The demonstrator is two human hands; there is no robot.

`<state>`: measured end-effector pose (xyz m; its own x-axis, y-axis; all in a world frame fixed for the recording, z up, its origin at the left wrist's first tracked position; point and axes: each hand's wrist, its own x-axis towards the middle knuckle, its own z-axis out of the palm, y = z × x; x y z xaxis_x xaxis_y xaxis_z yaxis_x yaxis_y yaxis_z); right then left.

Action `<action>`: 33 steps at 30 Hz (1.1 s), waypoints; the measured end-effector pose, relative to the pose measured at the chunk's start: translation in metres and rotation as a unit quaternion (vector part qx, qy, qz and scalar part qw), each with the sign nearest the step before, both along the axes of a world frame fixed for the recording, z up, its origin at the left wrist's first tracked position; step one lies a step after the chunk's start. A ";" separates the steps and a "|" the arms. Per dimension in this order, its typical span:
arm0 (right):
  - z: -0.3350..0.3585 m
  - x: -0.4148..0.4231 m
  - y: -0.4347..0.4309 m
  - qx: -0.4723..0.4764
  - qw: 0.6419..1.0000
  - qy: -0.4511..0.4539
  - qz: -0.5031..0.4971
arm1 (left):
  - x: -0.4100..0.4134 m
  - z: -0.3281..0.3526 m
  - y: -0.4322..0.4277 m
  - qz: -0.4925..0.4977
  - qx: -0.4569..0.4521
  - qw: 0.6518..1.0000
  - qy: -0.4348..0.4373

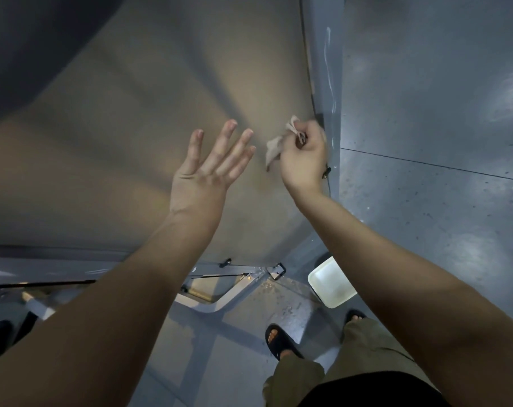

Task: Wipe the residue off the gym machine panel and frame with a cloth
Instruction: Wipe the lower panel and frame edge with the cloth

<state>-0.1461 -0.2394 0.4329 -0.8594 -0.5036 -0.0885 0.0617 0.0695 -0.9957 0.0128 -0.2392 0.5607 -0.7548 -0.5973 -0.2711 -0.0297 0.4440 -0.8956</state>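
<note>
Head view, looking down the face of the machine: your right hand [303,155] is closed round a crumpled pale cloth [274,148]. The fingers are curled in tight on it, so a loose tail of fabric hangs out on the left of the fist and a small fold sticks up above it. The cloth lies against the tan panel [132,127] close to the panel's right edge. Your knuckles sit right at the grey frame upright [327,83] that borders the panel there; whether they press on the upright you cannot tell from this angle.

Your left hand [208,168] holds nothing. Its fingers [220,142] are straight and spread, raised in front of the panel just left of the cloth. The nearest fingertips are close to the hanging tail but apart from it. Whether this hand touches the panel is unclear.

Lower down, the panel ends at silver base bars [220,301]. A white tub [333,284] stands on the grey floor [425,201] beside them. Your feet in dark sandals [277,340] stand just below the tub.
</note>
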 end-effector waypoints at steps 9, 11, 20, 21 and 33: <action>-0.030 -0.018 0.014 0.097 0.963 -0.245 -0.050 | 0.000 0.000 0.002 -0.012 -0.006 1.000 -0.001; -0.004 -0.011 0.008 0.046 0.984 -0.171 -0.038 | 0.002 -0.002 0.000 -0.011 -0.011 1.000 0.005; -0.037 -0.022 0.006 0.084 0.980 -0.169 -0.060 | -0.001 0.002 0.004 0.011 -0.011 1.000 -0.005; -0.043 -0.025 0.006 0.106 0.970 -0.210 -0.060 | -0.003 0.002 0.005 0.016 -0.008 1.000 -0.004; 0.062 -0.006 0.055 -0.054 0.988 -0.065 0.128 | 0.005 0.017 0.031 -0.032 0.096 0.980 0.172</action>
